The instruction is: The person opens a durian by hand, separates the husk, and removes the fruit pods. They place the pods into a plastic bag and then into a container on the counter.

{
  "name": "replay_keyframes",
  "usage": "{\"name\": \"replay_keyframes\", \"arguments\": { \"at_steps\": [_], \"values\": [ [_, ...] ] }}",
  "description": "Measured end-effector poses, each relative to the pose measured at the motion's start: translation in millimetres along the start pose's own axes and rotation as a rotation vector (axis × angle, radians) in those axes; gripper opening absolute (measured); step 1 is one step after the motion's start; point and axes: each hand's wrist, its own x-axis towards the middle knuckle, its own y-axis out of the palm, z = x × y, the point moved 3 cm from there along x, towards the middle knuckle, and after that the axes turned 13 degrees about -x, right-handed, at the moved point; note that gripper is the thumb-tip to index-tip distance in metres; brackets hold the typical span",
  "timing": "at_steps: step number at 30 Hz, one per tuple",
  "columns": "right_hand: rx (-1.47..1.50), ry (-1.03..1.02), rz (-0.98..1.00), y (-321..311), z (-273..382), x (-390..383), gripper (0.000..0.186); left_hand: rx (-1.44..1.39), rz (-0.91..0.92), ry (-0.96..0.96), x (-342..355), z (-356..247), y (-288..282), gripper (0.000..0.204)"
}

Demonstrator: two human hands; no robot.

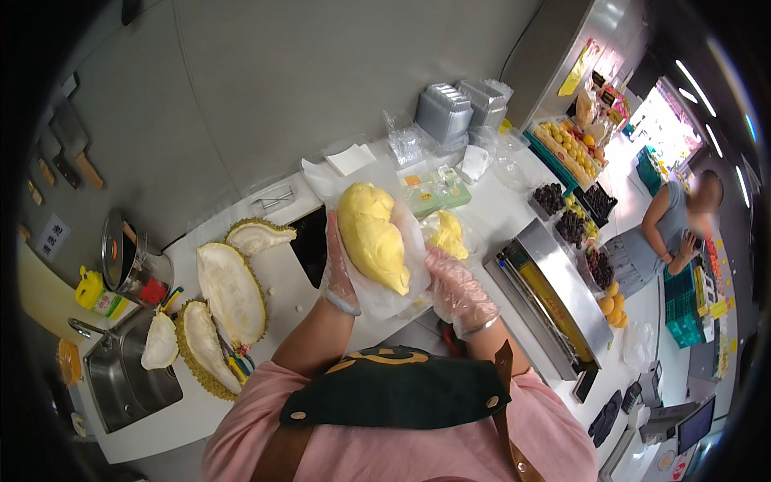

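A large yellow piece of durian flesh (371,233) lies on a translucent white sheet (411,255), held up in front of me. My left hand (340,269), in a clear plastic glove, grips the left side of the sheet and flesh, its fingers partly hidden beneath. On the other side my right hand (459,291), also gloved, is closed on the sheet's edge. Beyond it, more yellow durian flesh (446,233) rests in clear wrapping on the counter. To the left sit opened durian husks (233,293) with white insides and spiky rims.
A steel sink (132,377) is at the far left, below knives (76,149) on the wall. Clear plastic boxes (444,112) stand stacked at the back. A metal wrapping machine (554,301) occupies the right counter, near boxed grapes (572,227). Another person (662,233) stands beyond.
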Motion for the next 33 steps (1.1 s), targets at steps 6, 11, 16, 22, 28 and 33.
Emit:
{"name": "replay_keyframes", "arguments": {
  "at_steps": [6,11,16,22,28,33],
  "values": [
    [-0.369,0.094,-0.083,13,25,-27,0.031,0.071,-0.014,0.036,5,-12,-9,0.078],
    [-0.284,-0.068,-0.189,29,32,-40,0.027,0.050,-0.064,0.070,8,-10,-10,0.077],
    [-0.331,-0.513,-0.019,-11,30,-41,0.046,0.021,-0.138,0.120,10,-10,-3,0.075],
    [0.525,-0.184,-0.210,-29,4,25,0.077,-0.019,0.018,-0.027,12,9,-8,0.073],
    [0.281,-0.253,-0.120,37,8,13,0.073,0.101,-0.057,-0.086,-2,26,-15,0.076],
    [0.246,-0.260,-0.141,38,4,1,0.067,0.219,-0.107,-0.090,-4,44,-13,0.076]
  ]
}}
